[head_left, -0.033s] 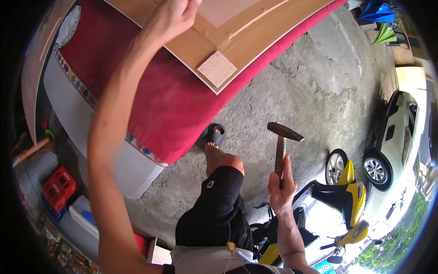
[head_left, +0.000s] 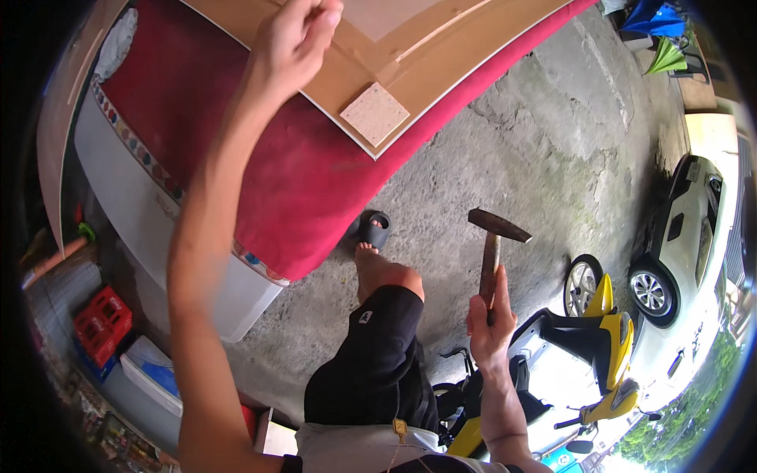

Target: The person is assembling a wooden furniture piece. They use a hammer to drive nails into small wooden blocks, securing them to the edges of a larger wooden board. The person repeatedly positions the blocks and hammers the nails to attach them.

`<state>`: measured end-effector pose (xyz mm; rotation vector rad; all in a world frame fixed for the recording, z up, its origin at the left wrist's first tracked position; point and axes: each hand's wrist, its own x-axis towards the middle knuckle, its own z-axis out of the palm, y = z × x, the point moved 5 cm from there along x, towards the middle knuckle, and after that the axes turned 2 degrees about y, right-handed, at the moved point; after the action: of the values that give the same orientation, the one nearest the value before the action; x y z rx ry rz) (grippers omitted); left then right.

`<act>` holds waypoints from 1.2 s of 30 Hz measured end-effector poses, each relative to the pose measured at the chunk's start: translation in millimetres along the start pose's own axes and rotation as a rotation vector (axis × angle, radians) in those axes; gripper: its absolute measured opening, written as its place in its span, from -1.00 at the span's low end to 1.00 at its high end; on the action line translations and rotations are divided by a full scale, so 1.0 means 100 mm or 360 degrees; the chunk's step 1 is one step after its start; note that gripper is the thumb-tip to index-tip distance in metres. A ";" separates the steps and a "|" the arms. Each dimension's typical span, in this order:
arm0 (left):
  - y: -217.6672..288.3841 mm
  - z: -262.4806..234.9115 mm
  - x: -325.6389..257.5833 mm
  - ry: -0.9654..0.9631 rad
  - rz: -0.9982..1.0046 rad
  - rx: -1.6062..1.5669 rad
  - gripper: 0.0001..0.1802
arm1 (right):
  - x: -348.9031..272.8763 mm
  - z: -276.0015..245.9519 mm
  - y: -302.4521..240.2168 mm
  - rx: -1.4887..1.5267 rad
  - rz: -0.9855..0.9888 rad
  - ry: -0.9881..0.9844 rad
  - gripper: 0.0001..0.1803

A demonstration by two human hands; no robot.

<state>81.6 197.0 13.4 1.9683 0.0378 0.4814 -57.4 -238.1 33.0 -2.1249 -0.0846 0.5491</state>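
My right hand point(head_left: 492, 331) grips a hammer point(head_left: 490, 260) by its short wooden handle, out over the concrete floor. The hammer's dark metal head points up and away from me. My left hand point(head_left: 298, 49) is raised at the top, over the edge of a large brown board point(head_left: 327, 91). Its fingers are curled together, and whatever may be between them cannot be made out. A square speckled block point(head_left: 374, 114) lies flat on the board's near corner, to the right of this hand. The board rests on a red cloth point(head_left: 307, 181).
The cloth covers a table with a pale side point(head_left: 244, 296). A red crate point(head_left: 102, 322) stands at lower left. On the right are a yellow scooter point(head_left: 615, 347) and a pale car point(head_left: 694, 229). My sandalled foot point(head_left: 377, 229) is beside the cloth.
My left hand and forearm have come slightly nearer and to the right, showing more of the hand. The hammer in my right hand has shifted a little to the right.
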 end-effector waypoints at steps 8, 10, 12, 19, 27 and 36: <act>0.53 0.32 -0.80 0.0194 -0.0249 -0.0527 -0.82 | -0.02 -0.03 0.03 0.0083 0.0113 0.0073 -0.35; 0.54 0.33 -0.85 0.0140 -0.0192 -0.0126 -0.87 | 0.00 0.01 -0.01 0.0098 -0.0010 0.0080 -0.36; 0.65 0.35 -0.84 0.0208 0.0095 0.0100 -0.89 | 0.02 0.03 -0.02 0.0138 -0.0023 0.0066 -0.35; 0.55 0.46 -0.95 0.0329 0.0309 0.0665 -0.92 | 0.02 0.06 -0.06 0.0297 0.0063 0.0078 -0.33; 0.47 0.46 -0.98 0.0298 0.0259 0.0675 -0.90 | -0.01 0.09 -0.11 0.0289 0.0073 0.0072 -0.33; 0.52 0.47 -0.95 0.0250 0.0342 0.0756 -0.90 | 0.08 0.15 -0.19 0.0228 -0.0107 0.0057 -0.34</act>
<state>1.0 111.1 12.5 2.4071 0.0428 0.8267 -53.9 -213.3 37.8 -1.9839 -0.0937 0.4635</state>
